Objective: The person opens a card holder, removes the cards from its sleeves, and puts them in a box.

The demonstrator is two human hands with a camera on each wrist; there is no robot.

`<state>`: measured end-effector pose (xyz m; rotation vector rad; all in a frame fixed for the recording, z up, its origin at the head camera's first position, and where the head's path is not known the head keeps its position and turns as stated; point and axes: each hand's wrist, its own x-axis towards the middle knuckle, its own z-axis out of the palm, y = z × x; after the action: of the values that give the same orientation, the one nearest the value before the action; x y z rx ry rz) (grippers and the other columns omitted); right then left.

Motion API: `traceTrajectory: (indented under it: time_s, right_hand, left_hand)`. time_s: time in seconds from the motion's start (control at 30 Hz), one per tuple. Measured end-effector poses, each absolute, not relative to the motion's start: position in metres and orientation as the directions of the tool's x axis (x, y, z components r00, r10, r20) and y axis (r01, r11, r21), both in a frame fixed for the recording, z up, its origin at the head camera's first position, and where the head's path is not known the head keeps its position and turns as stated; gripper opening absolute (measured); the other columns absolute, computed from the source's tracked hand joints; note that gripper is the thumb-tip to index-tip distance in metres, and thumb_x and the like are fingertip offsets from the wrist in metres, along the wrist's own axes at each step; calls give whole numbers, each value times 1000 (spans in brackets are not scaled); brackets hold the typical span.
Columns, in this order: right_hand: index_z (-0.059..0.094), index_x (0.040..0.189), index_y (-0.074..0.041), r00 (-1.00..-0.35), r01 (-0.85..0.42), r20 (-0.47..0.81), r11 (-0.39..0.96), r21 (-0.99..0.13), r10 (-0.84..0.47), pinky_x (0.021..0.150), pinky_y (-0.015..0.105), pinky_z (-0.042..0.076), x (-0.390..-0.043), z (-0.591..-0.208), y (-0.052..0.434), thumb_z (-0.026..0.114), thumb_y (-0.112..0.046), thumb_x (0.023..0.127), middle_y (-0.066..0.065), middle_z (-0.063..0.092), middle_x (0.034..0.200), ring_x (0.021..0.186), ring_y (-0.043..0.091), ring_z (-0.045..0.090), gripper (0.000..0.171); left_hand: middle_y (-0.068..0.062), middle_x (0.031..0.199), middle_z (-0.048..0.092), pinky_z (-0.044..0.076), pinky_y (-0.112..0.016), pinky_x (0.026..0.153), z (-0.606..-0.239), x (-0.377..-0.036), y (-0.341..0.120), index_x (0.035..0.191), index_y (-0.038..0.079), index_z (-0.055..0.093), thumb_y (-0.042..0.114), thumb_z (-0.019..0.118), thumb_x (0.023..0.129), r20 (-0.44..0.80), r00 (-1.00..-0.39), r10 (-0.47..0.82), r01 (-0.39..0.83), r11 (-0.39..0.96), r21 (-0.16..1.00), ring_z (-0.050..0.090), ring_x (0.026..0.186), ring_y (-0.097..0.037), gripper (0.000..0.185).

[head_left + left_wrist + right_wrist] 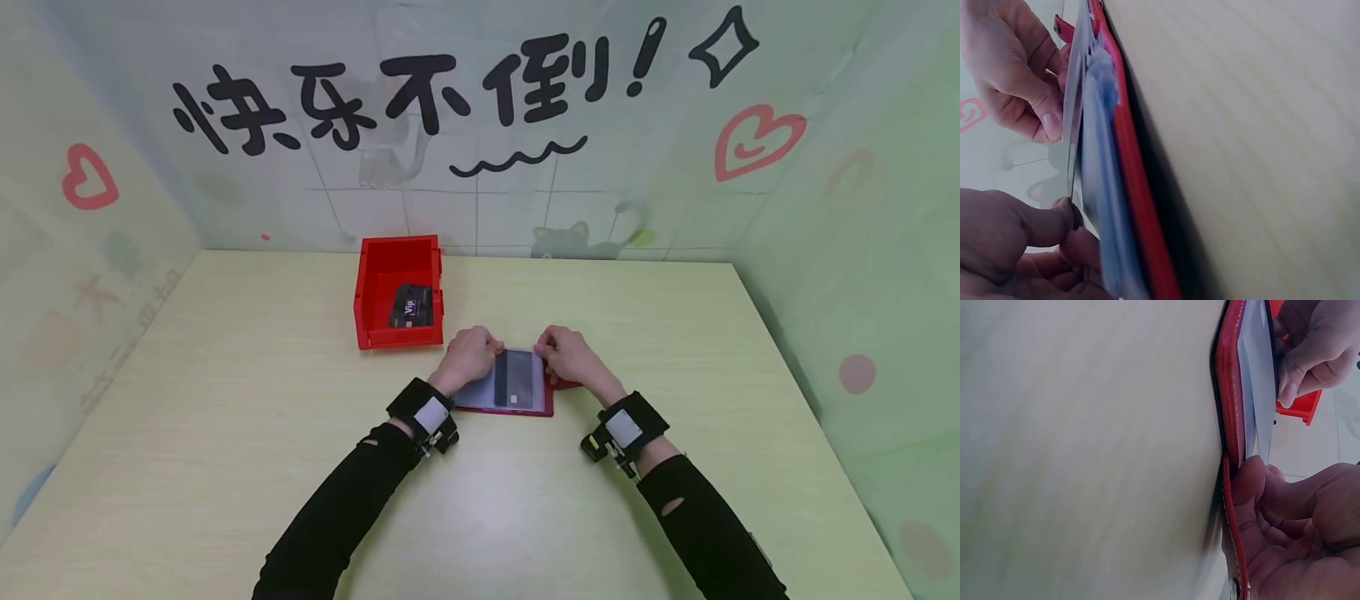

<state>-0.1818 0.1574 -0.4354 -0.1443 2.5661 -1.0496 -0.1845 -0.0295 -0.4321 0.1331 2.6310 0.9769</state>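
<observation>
Two hands meet over a red card holder (525,406) lying open near the middle of the pale counter (225,433) in the head view, and I see the left hand (468,358) and the right hand (567,357) each pinching an upper corner of a dark card (513,379) that sits against the holder's clear sleeves; behind and to the left stands a red bin (397,287) with a black card (411,305) inside it. From the left wrist, the left grip is nearly closed, thumb (1035,222) pressing the card's thin edge (1072,144), while the opposite thumb (1044,112) bears on the same edge just beside the bluish sleeves (1100,187) and the red cover (1135,206). My worry here is that the card looks to ride outside a sleeve mouth rather than in it, so a push may buckle the plastic or slide it between pages. From the right wrist, the right hand's fingers are curled tight, the thumb (1247,487) resting on the cover's rim (1227,425), the pages standing tilted off the counter. Nothing pins the holder flat, so I judge that uneven pressure from either side could skate it across the counter or let the card pop free.
</observation>
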Motion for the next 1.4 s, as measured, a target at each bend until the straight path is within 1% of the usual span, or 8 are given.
traceTrajectory:
  time_s: [0.13, 0.23, 0.37, 0.6, 0.7, 0.87, 1.1, 1.4]
  right_hand:
    - [56, 104, 1, -931, 41, -289, 722, -691, -224, 54, 24, 48, -181, -435, 157, 52, -14, 105, 11, 58, 79, 59, 17, 55, 16]
    - [56, 104, 1, -933, 41, -285, 723, -689, -220, 54, 24, 48, -181, -436, 156, 51, -14, 105, 11, 57, 79, 59, 17, 55, 16]
    - [56, 105, 1, -935, 53, -292, 734, -677, -202, 54, 24, 48, -181, -436, 156, 52, -14, 105, 11, 57, 79, 59, 17, 55, 16]
    - [56, 106, 1, -934, 60, -294, 724, -687, -202, 55, 23, 47, -180, -436, 158, 52, -13, 105, 11, 56, 80, 61, 17, 55, 15]
    - [56, 106, 1, -933, 57, -291, 710, -702, -212, 55, 24, 47, -179, -435, 159, 51, -14, 105, 11, 56, 80, 61, 17, 55, 16]
    - [55, 107, 1, -931, 66, -295, 698, -713, -214, 54, 24, 47, -177, -434, 159, 50, -15, 106, 10, 56, 79, 59, 16, 55, 17]
    - [55, 107, 2, -932, 73, -296, 690, -720, -211, 54, 24, 47, -176, -434, 158, 49, -14, 106, 10, 56, 80, 59, 16, 54, 17]
    - [55, 109, 1, -928, 85, -311, 699, -711, -204, 55, 23, 46, -177, -433, 156, 50, -14, 106, 12, 56, 84, 63, 17, 53, 16]
  left_hand:
    - [-13, 82, 60, 36, -28, 66, -428, -183, -33, 104, -2, 73, 18, 57, 102, -240, -952, 187, -15, 759, 651, 54, 79, -23, 25]
    - [-16, 84, 66, 35, -26, 63, -426, -183, -36, 101, -2, 75, 16, 58, 101, -219, -958, 184, 1, 766, 642, 55, 76, -23, 25]
    - [-16, 94, 71, 37, -27, 63, -425, -184, -41, 112, -2, 74, 16, 59, 101, -211, -967, 143, -34, 746, 665, 58, 80, -24, 26]
    - [-15, 109, 73, 51, -35, 80, -430, -180, -47, 111, 0, 73, 11, 60, 98, -158, -983, 94, -50, 689, 723, 63, 96, -28, 21]
    - [-17, 112, 71, 53, -40, 88, -430, -176, -48, 118, 0, 67, 7, 59, 98, -155, -981, 114, -40, 667, 744, 62, 100, -30, 23]
    - [-19, 108, 69, 53, -42, 91, -428, -170, -53, 125, 1, 60, 3, 53, 98, -140, -979, 151, -7, 656, 755, 62, 98, -30, 28]
    - [-19, 126, 58, 49, -45, 101, -427, -165, -62, 134, 4, 54, -3, 47, 97, -165, -958, 235, 18, 621, 783, 53, 112, -31, 38]
    - [-18, 141, 52, 53, -41, 99, -413, -161, -97, 126, 5, 64, -5, 49, 97, -197, -884, 424, 4, 429, 903, 48, 125, -35, 34]
